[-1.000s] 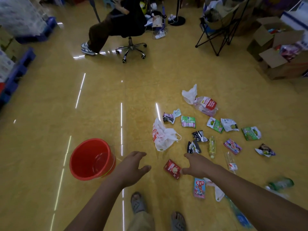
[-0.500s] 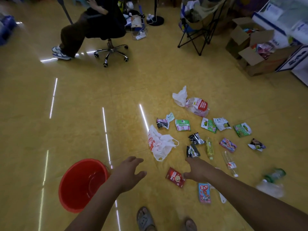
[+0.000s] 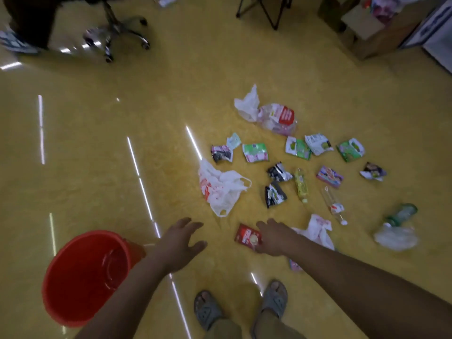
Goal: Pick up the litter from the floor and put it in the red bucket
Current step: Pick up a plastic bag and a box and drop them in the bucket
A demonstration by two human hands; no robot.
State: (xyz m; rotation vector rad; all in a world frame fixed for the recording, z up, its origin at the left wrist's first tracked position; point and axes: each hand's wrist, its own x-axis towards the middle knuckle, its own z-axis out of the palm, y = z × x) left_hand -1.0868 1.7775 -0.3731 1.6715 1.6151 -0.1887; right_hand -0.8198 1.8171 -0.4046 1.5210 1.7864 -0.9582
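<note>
One red packet (image 3: pixel 247 237), right of the red bucket (image 3: pixel 73 277): right hand (image 3: pixel 270 237) touches its edge, grip unclear; left hand (image 3: pixel 179 243), spread and empty, nearer the bucket; best pinch the edge firmly before lifting across.

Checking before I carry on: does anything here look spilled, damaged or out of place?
Nothing stands out. The litter lies scattered on the floor right of the upright red bucket; the right hand is at the red packet.
</note>
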